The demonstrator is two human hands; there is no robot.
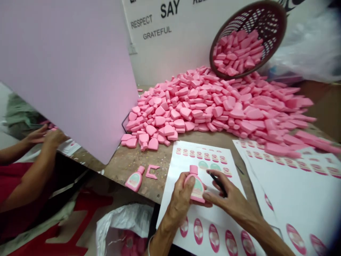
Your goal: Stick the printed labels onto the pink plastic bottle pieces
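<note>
My left hand (179, 202) is shut on a pink foam bottle shape (195, 185), which stands upright and carries a pale green and pink label. My right hand (230, 199) grips a slim black tool (218, 183), probably a pen, with its tip close to the bottle's right side. Beneath both hands lies a white sheet of printed labels (202, 160). A second labelled foam bottle (135, 179) lies on the bare wooden table (125, 165), beside a pink foam offcut (152, 171).
A huge heap of pink foam pieces (207, 103) spreads across the table, and a tilted brown basket (247, 39) holds more. Further label sheets (287, 177) lie to the right. A lilac board (66, 71) stands at left, beyond it a red-sleeved person's hands (50, 137). Below sits a white plastic bag (122, 229).
</note>
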